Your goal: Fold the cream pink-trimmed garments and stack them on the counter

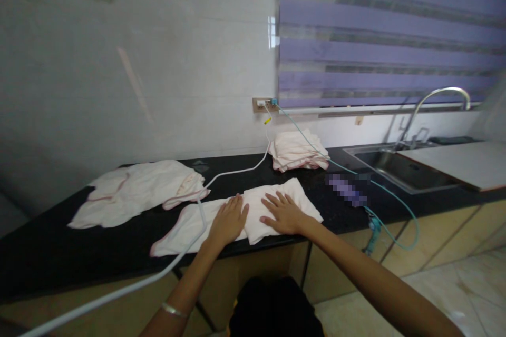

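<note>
A white cloth with pink edging (276,197) lies partly folded on the black counter (47,253), near its front edge. My left hand (229,220) rests flat on it, fingers together, pressing on the fold. My right hand (282,213) lies flat beside it on the folded thicker part of the same cloth, fingers spread. Neither hand grips anything. A white cable (233,172) runs from a wall socket (261,103) across the counter and under my left forearm.
Loose white cloths (134,189) lie in a heap at the left. A folded stack of cloths (296,150) sits at the back by the wall. A teal cable (387,200) crosses toward a steel sink (399,168) with a tap (438,95) at the right.
</note>
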The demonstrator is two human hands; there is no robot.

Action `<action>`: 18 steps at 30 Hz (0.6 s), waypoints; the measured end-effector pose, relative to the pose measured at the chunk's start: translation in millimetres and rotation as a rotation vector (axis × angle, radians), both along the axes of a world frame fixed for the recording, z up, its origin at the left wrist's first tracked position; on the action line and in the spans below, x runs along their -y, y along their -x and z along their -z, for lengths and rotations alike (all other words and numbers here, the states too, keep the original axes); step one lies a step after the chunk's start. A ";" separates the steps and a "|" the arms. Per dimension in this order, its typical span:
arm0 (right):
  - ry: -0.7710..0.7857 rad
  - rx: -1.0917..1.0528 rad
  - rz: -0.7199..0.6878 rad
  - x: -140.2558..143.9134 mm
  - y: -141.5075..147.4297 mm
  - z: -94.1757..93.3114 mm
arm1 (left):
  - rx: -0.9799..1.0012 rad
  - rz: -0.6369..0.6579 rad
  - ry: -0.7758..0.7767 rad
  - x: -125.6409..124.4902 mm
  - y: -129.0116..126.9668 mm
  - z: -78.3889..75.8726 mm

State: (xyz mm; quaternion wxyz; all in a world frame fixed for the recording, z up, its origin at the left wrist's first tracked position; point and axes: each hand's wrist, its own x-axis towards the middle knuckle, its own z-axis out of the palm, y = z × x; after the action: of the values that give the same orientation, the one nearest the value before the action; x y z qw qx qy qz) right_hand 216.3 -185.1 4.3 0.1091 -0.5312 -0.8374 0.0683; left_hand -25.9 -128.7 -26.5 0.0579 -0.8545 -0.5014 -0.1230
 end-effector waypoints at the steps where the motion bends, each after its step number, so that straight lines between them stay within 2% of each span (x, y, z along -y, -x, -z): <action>1: 0.010 -0.002 0.007 -0.5 1.5 -3.4 | 0.021 0.011 -0.025 -1.1 1.5 0.3; 3: 0.001 -0.014 0.021 -2.7 7.7 -11.6 | 0.101 -0.003 -0.088 -3.8 5.3 1.2; 6: -0.115 -0.063 -0.033 -6.9 26.4 -21.1 | 0.205 -0.099 -0.154 -7.3 10.4 3.1; 10: -0.245 -0.108 -0.210 -7.3 59.2 -16.3 | 0.061 -0.156 -0.091 -5.6 11.6 4.4; 14: -0.184 -0.079 -0.216 -1.1 73.3 -2.1 | -0.046 -0.237 -0.061 0.0 8.7 3.3; 18: -0.121 -0.066 -0.156 2.2 67.3 0.8 | -0.030 -0.210 -0.051 3.0 8.1 0.7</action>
State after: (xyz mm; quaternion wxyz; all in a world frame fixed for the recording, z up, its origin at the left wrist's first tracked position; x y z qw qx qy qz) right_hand 149.0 -187.4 3.5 0.1626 -0.4542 -0.8749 0.0435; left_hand -34.0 -131.8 -27.2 0.0999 -0.7971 -0.5841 -0.1161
